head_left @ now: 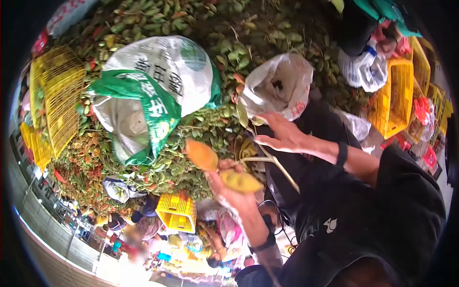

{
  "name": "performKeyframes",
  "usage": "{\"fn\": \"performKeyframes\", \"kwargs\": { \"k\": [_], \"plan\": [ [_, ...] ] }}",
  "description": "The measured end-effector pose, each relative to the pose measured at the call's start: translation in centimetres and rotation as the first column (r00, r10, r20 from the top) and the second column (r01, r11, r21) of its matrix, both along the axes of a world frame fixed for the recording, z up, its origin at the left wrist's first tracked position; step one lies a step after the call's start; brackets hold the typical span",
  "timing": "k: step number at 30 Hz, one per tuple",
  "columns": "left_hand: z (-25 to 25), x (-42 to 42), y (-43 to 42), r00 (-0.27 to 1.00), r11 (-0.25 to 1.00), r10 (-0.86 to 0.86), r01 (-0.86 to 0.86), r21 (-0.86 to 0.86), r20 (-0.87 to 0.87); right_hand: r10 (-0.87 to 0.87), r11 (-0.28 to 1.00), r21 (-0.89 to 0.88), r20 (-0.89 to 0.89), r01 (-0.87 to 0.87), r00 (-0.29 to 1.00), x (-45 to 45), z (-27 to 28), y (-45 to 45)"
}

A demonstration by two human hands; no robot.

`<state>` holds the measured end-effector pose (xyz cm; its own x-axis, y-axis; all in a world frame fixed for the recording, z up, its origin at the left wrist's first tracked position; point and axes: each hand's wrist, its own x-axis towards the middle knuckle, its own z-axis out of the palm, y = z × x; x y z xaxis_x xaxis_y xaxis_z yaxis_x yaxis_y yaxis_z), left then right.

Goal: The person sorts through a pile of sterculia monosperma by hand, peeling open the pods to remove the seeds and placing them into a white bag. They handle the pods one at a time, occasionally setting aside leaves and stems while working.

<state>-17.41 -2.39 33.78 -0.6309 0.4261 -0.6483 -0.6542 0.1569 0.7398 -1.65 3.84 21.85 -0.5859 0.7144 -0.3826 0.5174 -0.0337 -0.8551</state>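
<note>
My left hand (228, 187) is closed round the stem of a twig (282, 173). A broad orange leaf (201, 155) and a spotted yellow leaf (241, 181) stick out on either side of its fingers. Just above, my right hand (286, 135) has its thumb and fingers apart close to the twig's upper end. A narrow green leaf (242, 115) hangs by its fingertips; I cannot tell whether they touch. Beyond that hand stands an open white sack (299, 79). A larger white and green sack (165, 112) lies on the leaves, its mouth open.
A deep heap of green and reddish leaves (143, 15) spreads around the sacks. Yellow crates stand at the left (64, 107), below (176, 210) and at the right (400, 88). Other people (217, 246) are at the lower edge, and another person's hand (388, 45) is at upper right.
</note>
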Motion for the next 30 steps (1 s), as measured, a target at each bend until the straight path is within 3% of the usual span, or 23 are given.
{"fn": "performKeyframes", "kwargs": {
  "k": [1,2,4,5,6,8,9,10,12,14,18,21,22,24,26,30],
  "plan": [
    [-1.8,0.1,-0.1,0.998,1.000,0.014,-0.014,-0.004,-0.061,-0.039,0.982,0.185,0.021,0.034,0.999,1.2,1.9,1.0],
    [-3.2,0.8,0.3,0.994,1.000,0.027,-0.028,-0.011,-0.110,-0.080,0.993,-0.088,0.005,0.081,0.997,1.9,4.8,2.4],
    [-4.6,2.9,1.5,0.986,0.989,-0.010,-0.015,-0.147,-0.168,0.014,0.957,-0.285,-0.119,-0.047,0.993,3.1,8.8,4.1],
    [-5.2,4.2,1.5,0.995,0.994,-0.018,0.006,-0.111,-0.101,0.150,0.932,-0.309,-0.155,-0.192,0.977,3.0,9.4,4.3],
    [-5.6,5.2,1.5,0.999,0.996,-0.030,0.027,-0.081,-0.038,0.146,0.978,-0.112,-0.231,-0.175,0.962,2.4,7.6,2.7],
    [-8.2,6.6,0.7,0.998,0.997,-0.044,0.040,-0.068,-0.052,0.172,0.971,-0.159,-0.060,-0.180,0.983,1.6,5.9,1.6],
    [-8.0,7.1,0.9,0.999,0.998,-0.031,0.029,-0.049,-0.034,0.071,0.959,-0.259,-0.178,-0.116,0.981,1.0,5.3,1.4],
    [-7.6,7.3,1.1,1.000,0.999,-0.015,0.015,-0.037,-0.018,0.067,0.956,-0.271,-0.183,-0.116,0.981,0.9,4.8,1.2],
    [-7.7,7.1,0.9,0.999,0.999,-0.031,0.031,-0.012,-0.040,0.087,0.956,-0.268,-0.139,-0.122,0.986,0.7,3.8,1.0],
    [-8.1,7.5,1.1,0.965,0.990,-0.140,0.139,-0.021,-0.221,0.085,0.946,-0.307,-0.079,-0.106,0.993,0.3,2.9,1.4],
    [-11.0,7.7,0.9,0.963,0.989,-0.146,0.146,-0.018,-0.226,-0.002,0.891,-0.452,0.102,0.048,0.995,-0.7,0.7,0.5],
    [-13.1,8.0,1.6,0.976,0.990,-0.137,0.131,-0.044,-0.170,-0.141,0.948,-0.239,0.278,0.210,0.950,-1.2,-1.2,-0.2],
    [-13.9,8.2,1.8,0.978,0.990,-0.139,0.132,-0.052,-0.155,-0.138,0.945,-0.246,0.293,0.214,0.946,-1.1,-2.3,-0.5],
    [-15.3,8.5,2.1,0.937,0.973,-0.226,0.206,-0.101,-0.266,-0.379,0.900,-0.147,0.203,0.411,0.903,-1.2,-4.3,-0.7],
    [-16.8,8.6,2.5,0.946,0.977,-0.213,0.201,-0.076,-0.242,-0.353,0.909,-0.142,0.238,0.392,0.905,-0.7,-5.6,-0.7],
    [-20.2,8.4,4.0,0.983,0.988,-0.038,0.009,-0.157,-0.178,-0.318,0.934,-0.032,0.376,0.355,0.870,0.1,-7.3,0.3]
  ]
}}
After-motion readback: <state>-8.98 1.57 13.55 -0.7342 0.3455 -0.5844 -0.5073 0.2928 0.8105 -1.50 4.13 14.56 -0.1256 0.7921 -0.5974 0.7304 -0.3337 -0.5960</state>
